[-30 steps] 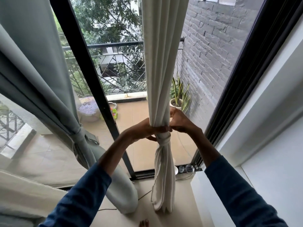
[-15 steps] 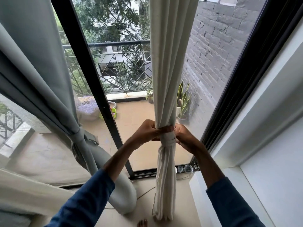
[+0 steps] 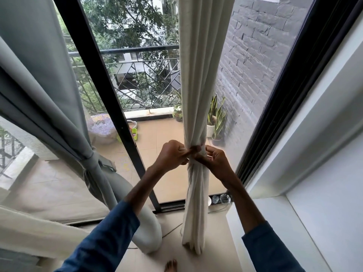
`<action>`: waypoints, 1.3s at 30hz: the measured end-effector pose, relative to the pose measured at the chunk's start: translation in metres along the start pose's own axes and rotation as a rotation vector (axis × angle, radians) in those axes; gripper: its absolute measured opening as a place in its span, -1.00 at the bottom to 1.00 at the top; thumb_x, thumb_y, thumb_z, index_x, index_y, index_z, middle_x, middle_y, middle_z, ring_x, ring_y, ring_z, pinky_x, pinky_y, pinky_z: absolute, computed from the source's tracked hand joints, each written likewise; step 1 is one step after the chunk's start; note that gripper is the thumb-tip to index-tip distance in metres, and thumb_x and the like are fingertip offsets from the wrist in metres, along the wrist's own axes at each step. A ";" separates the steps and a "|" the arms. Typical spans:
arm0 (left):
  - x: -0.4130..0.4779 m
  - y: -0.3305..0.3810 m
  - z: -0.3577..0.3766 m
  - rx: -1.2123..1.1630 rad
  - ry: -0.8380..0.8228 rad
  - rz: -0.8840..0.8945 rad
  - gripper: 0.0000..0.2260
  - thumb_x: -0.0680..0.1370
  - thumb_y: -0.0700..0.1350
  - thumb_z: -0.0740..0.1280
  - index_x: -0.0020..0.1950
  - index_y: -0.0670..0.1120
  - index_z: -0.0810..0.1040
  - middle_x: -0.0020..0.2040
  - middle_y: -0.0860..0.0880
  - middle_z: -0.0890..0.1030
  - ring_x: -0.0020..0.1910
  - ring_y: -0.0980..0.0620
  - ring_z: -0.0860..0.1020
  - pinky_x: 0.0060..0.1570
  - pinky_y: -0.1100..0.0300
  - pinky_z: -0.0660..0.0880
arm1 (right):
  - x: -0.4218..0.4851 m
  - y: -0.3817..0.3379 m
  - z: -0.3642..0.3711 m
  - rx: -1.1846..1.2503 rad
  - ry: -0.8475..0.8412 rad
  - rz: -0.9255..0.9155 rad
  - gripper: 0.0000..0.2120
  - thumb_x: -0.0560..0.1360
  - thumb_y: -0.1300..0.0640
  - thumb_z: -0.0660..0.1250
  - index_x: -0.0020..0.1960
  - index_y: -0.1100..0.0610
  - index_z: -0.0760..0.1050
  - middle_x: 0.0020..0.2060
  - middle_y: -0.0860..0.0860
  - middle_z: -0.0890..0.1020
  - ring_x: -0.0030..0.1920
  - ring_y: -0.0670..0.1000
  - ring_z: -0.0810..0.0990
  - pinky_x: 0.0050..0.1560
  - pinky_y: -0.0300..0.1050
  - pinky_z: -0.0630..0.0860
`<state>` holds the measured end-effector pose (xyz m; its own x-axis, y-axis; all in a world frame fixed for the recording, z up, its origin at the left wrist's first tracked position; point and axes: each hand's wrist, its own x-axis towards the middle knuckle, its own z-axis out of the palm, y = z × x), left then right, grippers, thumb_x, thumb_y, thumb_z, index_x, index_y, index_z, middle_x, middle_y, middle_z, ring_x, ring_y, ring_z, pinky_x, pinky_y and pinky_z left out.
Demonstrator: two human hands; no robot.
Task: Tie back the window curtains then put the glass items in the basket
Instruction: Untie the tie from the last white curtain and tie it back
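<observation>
now both hands, left hand (image 3: 171,155) and right hand (image 3: 215,163), fingers pinching tie band (image 3: 196,152) round cream curtain (image 3: 200,75).

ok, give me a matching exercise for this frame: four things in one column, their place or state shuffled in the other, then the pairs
Things:
1. grey curtain
2. cream curtain
3. glasses
4. potted plant

Place or state:
A. outside on the balcony, beside the brick wall
B. on the floor at the foot of the window frame
C. gripped by the left hand and the right hand
D. gathered with a tie, no hand on it

Pairs: 1-D, 2-C, 3-B, 4-A
</observation>
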<state>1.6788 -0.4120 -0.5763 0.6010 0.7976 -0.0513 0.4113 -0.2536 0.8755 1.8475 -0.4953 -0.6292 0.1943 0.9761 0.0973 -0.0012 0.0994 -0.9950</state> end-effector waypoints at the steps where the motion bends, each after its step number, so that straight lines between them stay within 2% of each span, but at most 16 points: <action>1: 0.000 -0.005 -0.003 0.000 -0.052 0.019 -0.48 0.41 0.17 0.49 -0.13 -0.34 0.66 -0.22 -0.24 0.70 -0.23 -0.14 0.71 -0.15 -0.10 0.66 | 0.000 -0.001 -0.001 -0.006 -0.004 -0.002 -0.80 0.49 0.21 0.47 0.12 0.19 0.63 -0.07 -0.01 0.75 -0.05 -0.06 0.70 0.02 -0.18 0.60; 3: -0.001 -0.015 -0.009 -0.050 -0.160 0.020 -0.62 0.48 0.02 0.43 -0.02 -0.32 0.66 -0.14 -0.25 0.70 -0.16 -0.15 0.71 -0.10 -0.10 0.66 | 0.001 -0.001 -0.003 -0.016 -0.015 -0.001 -0.85 0.51 0.22 0.45 0.08 0.12 0.64 -0.08 -0.04 0.75 -0.04 -0.07 0.69 0.02 -0.19 0.60; 5: -0.003 -0.024 -0.013 -0.079 -0.243 0.005 -0.63 0.53 0.02 0.37 0.03 -0.31 0.65 -0.10 -0.23 0.71 -0.11 -0.14 0.71 -0.09 -0.05 0.66 | 0.001 -0.002 -0.003 -0.007 -0.022 0.002 -0.86 0.52 0.21 0.44 0.06 0.08 0.66 -0.07 -0.02 0.75 -0.03 -0.03 0.69 0.08 -0.12 0.60; 9: -0.003 -0.035 -0.016 -0.038 -0.224 -0.060 -0.72 0.64 -0.02 0.27 0.00 -0.20 0.66 -0.08 -0.12 0.72 -0.10 -0.09 0.71 -0.10 -0.08 0.66 | -0.003 -0.003 0.001 -0.006 0.004 -0.019 -0.81 0.54 0.23 0.43 0.12 0.07 0.65 -0.01 -0.01 0.75 0.02 0.00 0.70 0.13 -0.07 0.62; 13: -0.003 -0.054 -0.018 0.245 -0.243 -0.032 -0.66 0.64 0.15 0.20 -0.10 0.07 0.71 -0.09 -0.12 0.67 -0.08 -0.13 0.63 -0.14 -0.10 0.65 | -0.006 -0.004 0.006 -0.092 0.064 -0.066 -0.79 0.52 0.22 0.47 0.12 0.01 0.67 0.02 0.01 0.74 0.05 0.04 0.71 0.11 -0.07 0.63; 16: -0.001 -0.065 -0.018 0.426 -0.136 0.044 -0.66 0.64 0.17 0.17 -0.13 0.16 0.70 -0.15 -0.01 0.62 -0.10 -0.04 0.55 0.08 -0.13 0.51 | -0.007 -0.004 0.010 -0.089 0.105 -0.049 -0.82 0.52 0.21 0.48 0.08 0.00 0.67 0.00 0.03 0.73 -0.04 -0.03 0.69 0.05 -0.13 0.61; 18: -0.003 -0.066 -0.017 0.512 -0.048 0.060 -0.70 0.61 0.19 0.20 -0.07 0.17 0.70 0.08 -0.01 0.64 0.25 0.00 0.46 0.28 0.00 0.33 | -0.006 -0.004 0.010 -0.113 0.141 -0.047 -0.86 0.53 0.18 0.47 0.09 0.06 0.67 -0.02 0.02 0.73 -0.08 -0.06 0.68 0.01 -0.17 0.59; 20: -0.010 -0.058 -0.019 0.585 0.079 0.100 -0.74 0.56 0.22 0.26 -0.05 0.17 0.71 0.33 -0.04 0.53 0.44 -0.06 0.28 0.26 0.04 0.29 | -0.003 -0.003 0.010 -0.146 0.207 -0.042 -0.85 0.51 0.10 0.49 0.07 0.08 0.67 -0.06 0.03 0.74 -0.08 -0.03 0.69 -0.02 -0.11 0.60; 22: -0.020 -0.045 -0.017 0.638 0.219 0.184 -0.77 0.53 0.17 0.35 -0.10 0.09 0.72 0.26 -0.03 0.56 0.32 -0.08 0.39 0.14 0.06 0.42 | 0.000 -0.002 0.009 -0.184 0.267 -0.033 -0.78 0.46 -0.03 0.49 0.04 0.06 0.67 -0.11 0.02 0.74 -0.06 0.05 0.71 -0.01 0.06 0.63; 24: -0.030 -0.027 -0.013 0.584 0.240 0.226 -0.72 0.54 0.16 0.33 -0.14 0.01 0.72 -0.06 0.02 0.68 -0.06 0.01 0.60 -0.11 0.05 0.56 | 0.001 -0.001 0.010 -0.217 0.285 -0.044 -0.76 0.45 -0.07 0.48 0.02 0.05 0.67 -0.14 -0.02 0.74 -0.07 0.08 0.72 0.01 0.14 0.65; 25: -0.034 -0.019 -0.009 0.518 0.231 0.232 -0.72 0.55 0.14 0.32 -0.14 -0.01 0.71 -0.23 0.03 0.68 -0.26 0.06 0.62 -0.24 0.05 0.57 | 0.002 -0.001 0.012 -0.234 0.290 -0.053 -0.79 0.46 -0.04 0.49 0.02 0.05 0.68 -0.15 -0.04 0.74 -0.07 0.05 0.72 0.00 0.14 0.66; 27: -0.038 -0.007 -0.001 0.473 0.249 0.268 -0.82 0.57 0.06 0.31 0.03 0.04 0.66 -0.38 0.04 0.64 -0.43 0.09 0.59 -0.36 0.12 0.56 | 0.002 -0.001 0.018 -0.261 0.304 -0.078 -0.84 0.49 0.04 0.50 0.04 0.07 0.68 -0.15 -0.07 0.74 -0.09 -0.02 0.72 -0.02 0.07 0.67; 28: -0.040 -0.001 0.003 0.477 0.266 0.306 -0.82 0.57 0.02 0.31 0.13 0.07 0.59 -0.41 0.02 0.62 -0.45 0.06 0.58 -0.36 0.14 0.55 | 0.002 -0.001 0.021 -0.279 0.314 -0.097 -0.84 0.50 0.07 0.50 0.05 0.09 0.67 -0.15 -0.07 0.74 -0.11 -0.06 0.72 -0.05 0.01 0.67; 30: -0.043 0.010 0.009 0.473 0.252 0.392 -0.81 0.56 -0.05 0.31 0.17 0.06 0.50 -0.45 0.02 0.55 -0.49 0.03 0.53 -0.38 0.16 0.53 | 0.000 0.000 0.026 -0.320 0.341 -0.115 -0.79 0.47 0.10 0.51 0.08 0.11 0.63 -0.12 -0.08 0.74 -0.13 -0.13 0.71 -0.10 -0.12 0.65; 34: -0.037 0.018 0.009 0.378 0.170 0.468 -0.88 0.57 -0.03 0.36 0.03 -0.03 0.63 -0.16 0.07 0.69 -0.28 0.16 0.63 -0.28 0.17 0.61 | -0.005 -0.001 0.031 -0.346 0.397 -0.091 -0.66 0.46 0.07 0.54 0.08 0.08 0.42 -0.15 -0.05 0.73 -0.23 -0.24 0.67 -0.23 -0.33 0.55; 39: -0.031 0.020 -0.002 0.256 -0.036 0.460 -0.78 0.54 -0.25 0.36 0.15 -0.06 0.62 0.04 0.06 0.68 -0.06 0.13 0.66 -0.20 0.26 0.64 | -0.014 -0.003 0.028 -0.239 0.332 -0.193 -0.76 0.55 0.19 0.45 0.10 0.12 0.41 -0.01 -0.16 0.66 -0.06 -0.05 0.74 -0.07 -0.06 0.69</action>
<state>1.6671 -0.4411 -0.5562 0.7803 0.5540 0.2902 0.2509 -0.7024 0.6661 1.8175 -0.5041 -0.6271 0.4726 0.8254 0.3088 0.2847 0.1886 -0.9399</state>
